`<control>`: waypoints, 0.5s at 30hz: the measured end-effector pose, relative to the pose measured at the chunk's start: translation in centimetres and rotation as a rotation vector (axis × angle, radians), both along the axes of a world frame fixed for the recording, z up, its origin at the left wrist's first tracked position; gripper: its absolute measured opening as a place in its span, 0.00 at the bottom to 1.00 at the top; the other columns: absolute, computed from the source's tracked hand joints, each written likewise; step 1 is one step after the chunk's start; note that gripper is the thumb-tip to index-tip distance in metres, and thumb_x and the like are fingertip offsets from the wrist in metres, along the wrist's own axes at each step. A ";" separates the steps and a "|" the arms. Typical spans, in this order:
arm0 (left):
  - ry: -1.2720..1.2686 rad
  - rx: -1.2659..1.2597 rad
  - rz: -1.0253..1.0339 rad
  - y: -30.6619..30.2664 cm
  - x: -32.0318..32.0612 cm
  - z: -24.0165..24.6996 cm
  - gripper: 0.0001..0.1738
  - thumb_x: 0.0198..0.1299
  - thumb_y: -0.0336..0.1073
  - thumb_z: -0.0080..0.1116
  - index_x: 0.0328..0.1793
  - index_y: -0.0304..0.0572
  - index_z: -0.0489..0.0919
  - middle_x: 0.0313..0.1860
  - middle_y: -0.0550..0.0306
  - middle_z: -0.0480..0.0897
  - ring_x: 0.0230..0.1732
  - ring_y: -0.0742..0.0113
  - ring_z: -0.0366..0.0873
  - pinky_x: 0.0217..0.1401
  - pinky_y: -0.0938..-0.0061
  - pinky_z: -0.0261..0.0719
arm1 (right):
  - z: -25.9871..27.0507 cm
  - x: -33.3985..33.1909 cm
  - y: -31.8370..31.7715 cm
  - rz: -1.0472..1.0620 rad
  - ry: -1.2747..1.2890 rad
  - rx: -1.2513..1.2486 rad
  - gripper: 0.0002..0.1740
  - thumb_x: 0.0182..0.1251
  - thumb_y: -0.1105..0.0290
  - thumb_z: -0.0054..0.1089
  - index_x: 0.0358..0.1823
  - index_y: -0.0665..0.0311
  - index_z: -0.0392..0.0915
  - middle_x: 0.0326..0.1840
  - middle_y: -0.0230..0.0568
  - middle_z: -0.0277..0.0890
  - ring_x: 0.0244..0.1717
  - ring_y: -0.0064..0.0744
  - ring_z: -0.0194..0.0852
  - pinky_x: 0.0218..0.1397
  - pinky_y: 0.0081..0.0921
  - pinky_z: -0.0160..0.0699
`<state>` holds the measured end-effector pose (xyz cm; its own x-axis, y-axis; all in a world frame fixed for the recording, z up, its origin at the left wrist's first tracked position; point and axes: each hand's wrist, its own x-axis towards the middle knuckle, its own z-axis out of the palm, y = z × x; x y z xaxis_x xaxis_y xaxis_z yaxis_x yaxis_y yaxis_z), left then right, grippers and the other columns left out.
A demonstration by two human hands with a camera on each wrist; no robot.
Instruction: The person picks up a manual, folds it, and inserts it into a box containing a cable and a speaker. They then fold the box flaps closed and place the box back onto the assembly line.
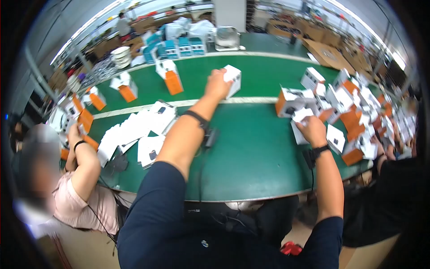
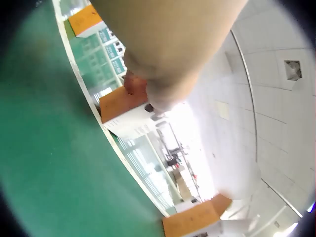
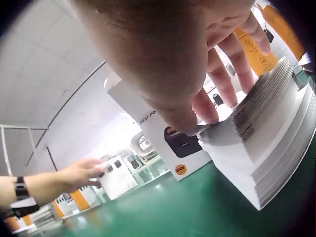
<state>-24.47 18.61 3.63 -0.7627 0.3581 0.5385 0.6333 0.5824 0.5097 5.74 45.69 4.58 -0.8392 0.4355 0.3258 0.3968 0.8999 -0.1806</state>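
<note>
My left hand (image 1: 218,85) reaches far across the table and grips a small white box (image 1: 234,81) near the pale strip. In the left wrist view that box shows an orange side (image 2: 122,104), with the fingers over its upper end. My right hand (image 1: 313,130) is at a thick stack of white leaflets (image 3: 269,133). Its thumb and forefinger pinch the stack's top edge, while the other fingers spread over it. Right behind the stack stands a white printed box (image 3: 175,143) with a dark device pictured on it.
Many white and orange boxes (image 1: 354,119) crowd the right side. Flat white printed cartons (image 1: 130,132) lie spread at the left. Several orange boxes (image 1: 174,83) stand along the far left. A person in pink (image 1: 85,193) works at the left edge; another sits at the right.
</note>
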 end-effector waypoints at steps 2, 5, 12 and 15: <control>0.093 -0.025 -0.131 0.4 -4.4 -3.2 0.28 0.63 0.41 0.69 0.67 0.39 0.78 0.62 0.41 0.79 0.62 0.38 0.78 0.67 0.52 0.78 | 0.0 0.1 0.4 -0.016 0.025 -0.063 0.18 0.66 0.53 0.67 0.37 0.64 0.87 0.36 0.53 0.87 0.43 0.56 0.86 0.49 0.47 0.83; 0.300 -0.081 -0.062 -2.1 -4.5 -1.2 0.26 0.65 0.41 0.65 0.67 0.41 0.77 0.63 0.41 0.78 0.63 0.40 0.79 0.65 0.50 0.79 | -0.5 0.4 0.8 -0.024 0.209 -0.074 0.14 0.70 0.61 0.63 0.36 0.65 0.86 0.34 0.56 0.85 0.41 0.59 0.84 0.46 0.49 0.81; -0.025 -0.415 0.311 -12.4 -7.5 4.0 0.15 0.68 0.32 0.51 0.59 0.42 0.80 0.60 0.40 0.81 0.52 0.38 0.85 0.54 0.47 0.83 | -1.7 7.1 -0.2 0.013 0.969 -0.265 0.12 0.86 0.67 0.45 0.51 0.69 0.73 0.41 0.41 0.73 0.42 0.30 0.71 0.49 0.29 0.73; -0.013 -0.321 0.260 -12.0 -8.5 2.6 0.12 0.69 0.32 0.51 0.53 0.42 0.81 0.53 0.39 0.85 0.51 0.38 0.85 0.54 0.47 0.82 | -5.1 7.9 -2.0 0.144 1.051 -0.599 0.13 0.88 0.62 0.43 0.52 0.65 0.72 0.39 0.36 0.74 0.36 0.25 0.71 0.42 0.22 0.74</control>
<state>-32.99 6.57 6.24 -0.8556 0.3009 0.4211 0.4392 0.8526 0.2831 13.59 43.67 -0.55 -0.3409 0.6744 0.6550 -0.2894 0.5876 -0.7556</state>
